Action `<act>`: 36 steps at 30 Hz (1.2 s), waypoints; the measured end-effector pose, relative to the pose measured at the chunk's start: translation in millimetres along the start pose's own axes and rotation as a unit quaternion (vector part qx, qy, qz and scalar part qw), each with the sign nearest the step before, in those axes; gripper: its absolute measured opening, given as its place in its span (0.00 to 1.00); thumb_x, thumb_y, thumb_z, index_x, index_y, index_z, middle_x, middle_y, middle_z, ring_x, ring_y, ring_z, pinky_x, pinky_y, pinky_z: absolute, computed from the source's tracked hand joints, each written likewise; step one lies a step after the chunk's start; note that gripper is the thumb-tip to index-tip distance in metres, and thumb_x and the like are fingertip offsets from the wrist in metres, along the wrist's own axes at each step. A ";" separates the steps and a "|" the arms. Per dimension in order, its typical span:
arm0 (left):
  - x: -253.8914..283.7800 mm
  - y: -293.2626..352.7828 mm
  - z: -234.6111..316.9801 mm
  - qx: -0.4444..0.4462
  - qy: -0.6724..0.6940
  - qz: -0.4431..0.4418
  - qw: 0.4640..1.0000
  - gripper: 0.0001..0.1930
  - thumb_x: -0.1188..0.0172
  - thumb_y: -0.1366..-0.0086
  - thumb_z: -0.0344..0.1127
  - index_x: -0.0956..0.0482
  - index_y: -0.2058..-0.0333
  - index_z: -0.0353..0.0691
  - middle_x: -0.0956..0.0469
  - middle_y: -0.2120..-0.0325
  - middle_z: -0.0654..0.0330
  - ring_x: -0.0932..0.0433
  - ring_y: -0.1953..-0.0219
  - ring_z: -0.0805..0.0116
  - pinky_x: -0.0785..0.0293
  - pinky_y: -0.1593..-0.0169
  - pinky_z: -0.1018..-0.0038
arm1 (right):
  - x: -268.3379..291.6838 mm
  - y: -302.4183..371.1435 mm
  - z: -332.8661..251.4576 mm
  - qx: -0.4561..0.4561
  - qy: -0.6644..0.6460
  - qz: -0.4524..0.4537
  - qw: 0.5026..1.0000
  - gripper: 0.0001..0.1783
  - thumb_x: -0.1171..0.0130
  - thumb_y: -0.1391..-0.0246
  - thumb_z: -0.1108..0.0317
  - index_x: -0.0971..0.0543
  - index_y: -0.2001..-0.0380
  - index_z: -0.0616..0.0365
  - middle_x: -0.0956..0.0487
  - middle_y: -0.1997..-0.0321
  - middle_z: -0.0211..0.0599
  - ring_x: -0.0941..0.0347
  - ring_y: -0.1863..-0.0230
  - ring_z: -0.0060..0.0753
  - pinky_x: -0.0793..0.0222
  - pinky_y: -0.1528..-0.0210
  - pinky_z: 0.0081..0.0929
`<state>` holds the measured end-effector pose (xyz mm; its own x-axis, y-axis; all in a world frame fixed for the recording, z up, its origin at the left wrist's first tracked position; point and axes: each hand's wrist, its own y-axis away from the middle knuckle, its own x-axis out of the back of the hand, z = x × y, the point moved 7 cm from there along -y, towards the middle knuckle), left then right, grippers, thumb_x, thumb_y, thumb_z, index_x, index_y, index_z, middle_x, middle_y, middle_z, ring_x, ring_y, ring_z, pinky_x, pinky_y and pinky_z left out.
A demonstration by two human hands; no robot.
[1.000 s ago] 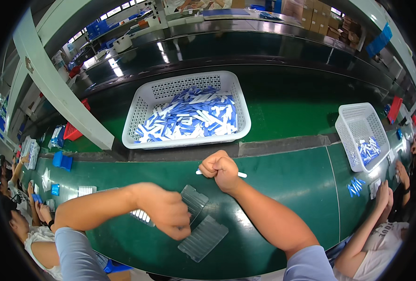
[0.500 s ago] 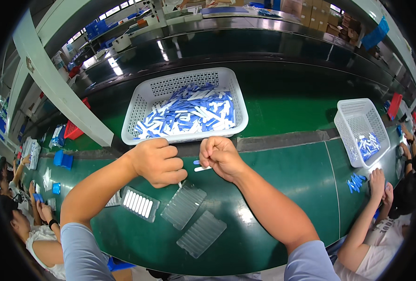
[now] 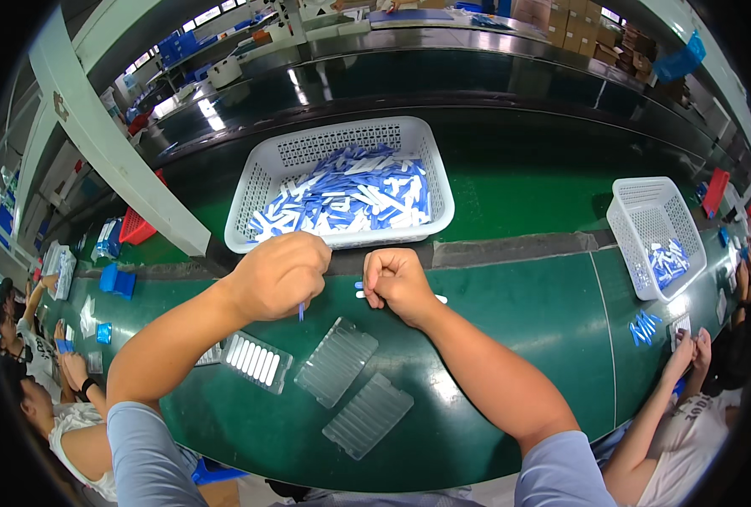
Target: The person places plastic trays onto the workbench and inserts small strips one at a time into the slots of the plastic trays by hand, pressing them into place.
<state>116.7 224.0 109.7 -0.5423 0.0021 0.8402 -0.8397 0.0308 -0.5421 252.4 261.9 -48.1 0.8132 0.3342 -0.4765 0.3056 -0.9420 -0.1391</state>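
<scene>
Just in front of the basket's near rim, my left hand [image 3: 281, 277] is closed, with the end of a slim blue stick [image 3: 302, 313] poking out below its fingers. Beside it, my right hand [image 3: 397, 286] is closed on slim blue and white sticks [image 3: 360, 295]; their ends show left of the fingers, and a white tip shows on the other side. My fingers hide the rest. Below the hands lie two clear ribbed plastic trays [image 3: 336, 362] [image 3: 369, 417] with nothing seen in their grooves. Left of these, another clear tray [image 3: 255, 362] holds a row of several white sticks.
A white perforated basket [image 3: 440, 190] heaped with blue and white sticks stands ahead. A smaller white basket [image 3: 625, 215] is at right, near loose blue sticks [image 3: 644, 328] and a co-worker's hands [image 3: 692, 348]. A white post [image 3: 126, 160] rises at left; more co-workers sit along the green table [image 3: 511, 338].
My left hand has risen away from the clear tray, and a blue stick end now shows beneath it. In my right hand the sticks have shifted, with a white tip now showing at its right.
</scene>
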 end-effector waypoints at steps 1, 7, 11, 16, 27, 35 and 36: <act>1.0 -0.6 -3.5 0.041 0.013 0.024 0.999 0.19 0.36 0.57 0.18 0.36 0.71 0.43 0.30 0.73 0.57 0.21 0.69 0.57 0.22 0.66 0.64 | 2.2 -0.1 0.3 -0.015 0.003 0.005 1.000 0.10 0.49 0.54 0.88 0.24 0.78 0.61 0.22 0.77 0.35 0.27 0.80 0.23 0.39 0.80 0.21; -3.6 -11.6 -8.0 0.207 0.025 0.035 0.977 0.18 0.45 0.58 0.10 0.37 0.72 0.39 0.29 0.76 0.56 0.21 0.73 0.55 0.27 0.72 0.67 | -5.1 0.6 -4.5 -0.014 -0.011 -0.002 1.000 0.09 0.47 0.51 0.87 0.23 0.75 0.61 0.22 0.75 0.34 0.25 0.76 0.23 0.34 0.74 0.20; -9.2 -8.0 -9.1 0.254 0.002 -0.020 0.967 0.16 0.46 0.60 0.11 0.36 0.74 0.39 0.30 0.79 0.56 0.25 0.76 0.53 0.31 0.74 0.65 | -4.4 3.5 -8.4 -0.006 -0.002 -0.009 1.000 0.09 0.46 0.50 0.87 0.23 0.75 0.61 0.22 0.75 0.33 0.25 0.76 0.22 0.33 0.73 0.20; -18.8 -3.6 -5.7 0.292 0.015 -0.073 0.953 0.14 0.42 0.61 0.14 0.31 0.75 0.37 0.29 0.80 0.53 0.24 0.76 0.47 0.31 0.74 0.58 | -2.4 5.3 -1.9 -0.001 0.000 -0.022 1.000 0.11 0.48 0.52 0.89 0.23 0.74 0.62 0.22 0.70 0.35 0.27 0.76 0.19 0.45 0.79 0.16; 25.8 50.9 66.9 0.326 0.008 0.073 0.943 0.15 0.46 0.63 0.14 0.38 0.79 0.40 0.37 0.83 0.57 0.32 0.83 0.55 0.37 0.79 0.65 | -60.4 13.7 -50.7 0.089 0.387 -0.062 0.916 0.05 0.39 0.53 0.80 0.21 0.73 0.59 0.21 0.73 0.31 0.24 0.70 0.29 0.32 0.61 0.27; 26.9 164.5 144.1 0.498 0.177 0.422 0.736 0.17 0.57 0.50 0.10 0.46 0.80 0.43 0.36 0.85 0.62 0.34 0.85 0.74 0.34 0.79 0.80 | -94.4 70.4 -92.1 -0.048 0.723 -0.229 0.650 0.50 0.21 0.66 0.43 0.25 0.39 0.54 0.34 0.34 0.57 0.48 0.27 0.66 0.75 0.25 0.81; 17.2 175.1 151.5 0.526 0.192 0.447 0.697 0.17 0.57 0.50 0.10 0.46 0.80 0.44 0.34 0.84 0.62 0.32 0.85 0.73 0.31 0.78 0.79 | -91.6 78.1 -93.7 -0.088 0.759 -0.240 0.599 0.67 0.18 0.74 0.36 0.32 0.29 0.53 0.49 0.20 0.66 0.66 0.19 0.78 0.77 0.28 0.86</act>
<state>-43.8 78.1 26.9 -0.9842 -0.1767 -0.0085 0.1658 -0.9047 -0.3925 248.2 160.8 66.0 0.0830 0.3356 0.9383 0.6243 -0.7515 0.2136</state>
